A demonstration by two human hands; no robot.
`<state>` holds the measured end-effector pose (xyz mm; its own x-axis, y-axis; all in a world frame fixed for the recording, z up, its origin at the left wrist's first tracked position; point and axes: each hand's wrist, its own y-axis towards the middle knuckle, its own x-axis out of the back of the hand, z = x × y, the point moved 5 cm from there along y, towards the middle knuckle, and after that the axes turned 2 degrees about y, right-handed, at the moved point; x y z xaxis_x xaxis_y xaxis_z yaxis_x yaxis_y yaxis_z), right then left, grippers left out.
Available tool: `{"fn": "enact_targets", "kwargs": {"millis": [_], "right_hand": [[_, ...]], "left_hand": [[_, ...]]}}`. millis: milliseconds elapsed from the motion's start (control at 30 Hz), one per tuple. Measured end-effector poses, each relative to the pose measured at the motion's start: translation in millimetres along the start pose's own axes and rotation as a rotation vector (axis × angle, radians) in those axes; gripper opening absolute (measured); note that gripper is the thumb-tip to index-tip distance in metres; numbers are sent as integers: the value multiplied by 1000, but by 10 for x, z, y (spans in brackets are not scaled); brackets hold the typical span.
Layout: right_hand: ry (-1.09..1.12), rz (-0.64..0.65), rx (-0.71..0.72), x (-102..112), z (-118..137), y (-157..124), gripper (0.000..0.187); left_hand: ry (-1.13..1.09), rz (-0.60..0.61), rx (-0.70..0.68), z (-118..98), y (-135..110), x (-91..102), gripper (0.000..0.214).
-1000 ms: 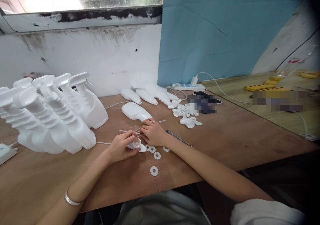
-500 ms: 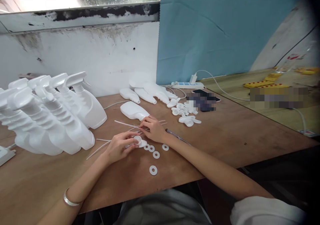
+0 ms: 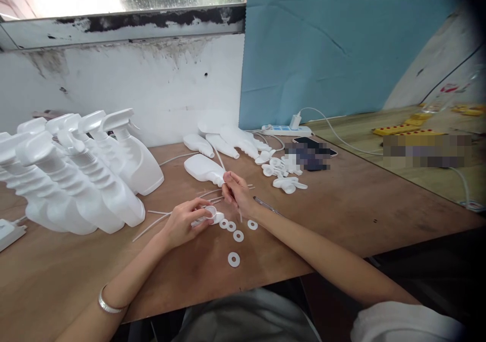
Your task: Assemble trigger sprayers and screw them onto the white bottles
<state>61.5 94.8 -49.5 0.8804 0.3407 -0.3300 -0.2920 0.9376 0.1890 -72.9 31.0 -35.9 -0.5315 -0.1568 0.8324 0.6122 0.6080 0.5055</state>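
Observation:
My left hand (image 3: 187,222) is closed on a white spray-bottle trigger head (image 3: 211,212), its round collar turned up toward me. Just above and to the right, my right hand (image 3: 238,196) pinches a thin white tube (image 3: 219,155), which sticks out above and below the fingers. Beyond that hand lies a white bottle (image 3: 203,168) on its side, its neck partly behind the fingers. More thin tubes (image 3: 146,230) lie on the table around my left hand. Several flat white washers (image 3: 238,236) are scattered to the right of the trigger head.
Assembled spray bottles (image 3: 114,180) stand in a cluster at the left. Several bottles (image 3: 223,145) lie by the wall. Loose trigger heads (image 3: 290,184) are piled right of centre, near a phone (image 3: 304,141) and a power strip (image 3: 304,130). A pen-like tool (image 3: 266,204) lies behind my right forearm.
My right hand has picked up a tube from those on the table and raised it, turning it more upright. My left hand keeps its hold on the trigger head.

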Motion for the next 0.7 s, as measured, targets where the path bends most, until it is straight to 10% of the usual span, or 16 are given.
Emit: {"fn": "enact_targets", "kwargs": {"millis": [700], "right_hand": [[64, -22, -156, 53, -109, 50, 49]], "left_hand": [[-83, 33, 85, 67, -11, -26, 9]]}}
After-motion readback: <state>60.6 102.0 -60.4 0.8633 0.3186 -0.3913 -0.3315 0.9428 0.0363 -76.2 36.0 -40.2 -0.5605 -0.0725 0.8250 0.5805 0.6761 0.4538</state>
